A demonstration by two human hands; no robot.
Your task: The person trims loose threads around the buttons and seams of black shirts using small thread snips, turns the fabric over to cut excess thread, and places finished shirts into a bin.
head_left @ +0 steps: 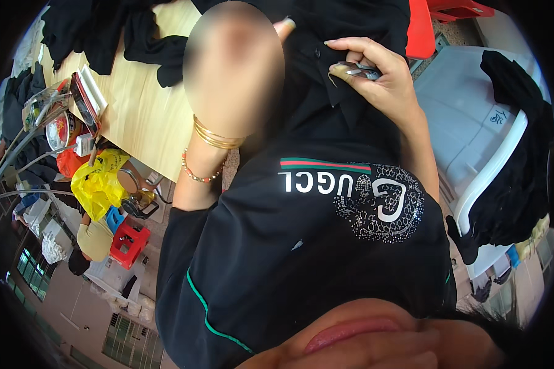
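Pale table, near edge showing, lies left of a black garment between the hands. Right hand grips a metal tool crosswise; blurred left hand, can't tell.

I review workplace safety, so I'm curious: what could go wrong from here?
The small metal tool in the right hand is right by the black cloth, so a slip might nick it. The gold bangles behind the left hand could possibly snag the cloth. That hand is blurred, so I can't judge its grip.
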